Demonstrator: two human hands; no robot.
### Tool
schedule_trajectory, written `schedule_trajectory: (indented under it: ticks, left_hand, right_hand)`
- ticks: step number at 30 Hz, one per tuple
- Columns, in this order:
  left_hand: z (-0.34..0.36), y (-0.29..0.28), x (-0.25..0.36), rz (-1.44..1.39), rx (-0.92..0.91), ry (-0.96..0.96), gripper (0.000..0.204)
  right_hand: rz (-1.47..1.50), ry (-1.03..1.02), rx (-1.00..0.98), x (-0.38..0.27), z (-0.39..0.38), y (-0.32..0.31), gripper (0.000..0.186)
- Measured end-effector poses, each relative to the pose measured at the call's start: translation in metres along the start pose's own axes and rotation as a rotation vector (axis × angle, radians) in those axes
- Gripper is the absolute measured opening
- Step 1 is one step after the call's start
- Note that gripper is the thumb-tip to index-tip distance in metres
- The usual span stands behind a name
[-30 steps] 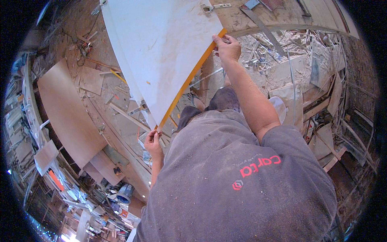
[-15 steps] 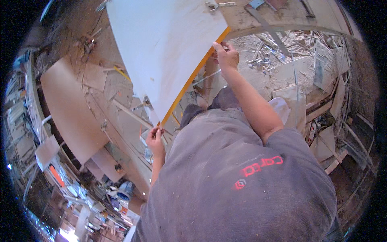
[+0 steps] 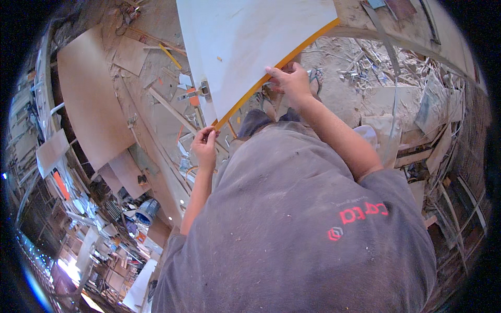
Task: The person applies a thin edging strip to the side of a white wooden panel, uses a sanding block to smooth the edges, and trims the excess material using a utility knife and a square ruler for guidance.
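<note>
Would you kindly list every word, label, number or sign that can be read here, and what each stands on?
Dark grey shirt: large red lettering with a hexagonal emblem; I won't copy the wording.
Same shirt: a faint line, too small to read.
White panel, yellow edge strip: no lettering visible.

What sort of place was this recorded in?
Probably a woodworking or cabinet workshop: there is a white panel with a metal hinge and an orange edge strip, a large brown board to the left, and a litter of offcuts to the right.
</note>
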State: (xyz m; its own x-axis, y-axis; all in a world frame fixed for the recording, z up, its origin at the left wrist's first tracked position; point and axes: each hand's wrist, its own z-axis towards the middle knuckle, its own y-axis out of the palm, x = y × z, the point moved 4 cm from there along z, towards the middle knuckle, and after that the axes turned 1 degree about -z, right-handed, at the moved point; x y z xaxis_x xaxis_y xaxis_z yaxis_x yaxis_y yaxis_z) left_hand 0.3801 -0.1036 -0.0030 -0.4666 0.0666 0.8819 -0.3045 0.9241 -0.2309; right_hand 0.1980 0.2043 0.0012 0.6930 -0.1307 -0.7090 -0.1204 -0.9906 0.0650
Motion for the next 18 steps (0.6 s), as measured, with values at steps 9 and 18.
schedule_trajectory:
  ticks: [9, 18]
  left_hand:
    - [0.002, -0.002, -0.007, -0.047, -0.029, 0.006, 0.014]
    - [-0.001, 0.001, 0.014, 0.15, -0.024, 0.045, 0.016]
  right_hand:
    - [-0.039, -0.102, -0.003, 0.011, 0.01, 0.0, 0.044]
    - [-0.131, -0.212, 0.059, 0.021, 0.023, -0.005, 0.043]
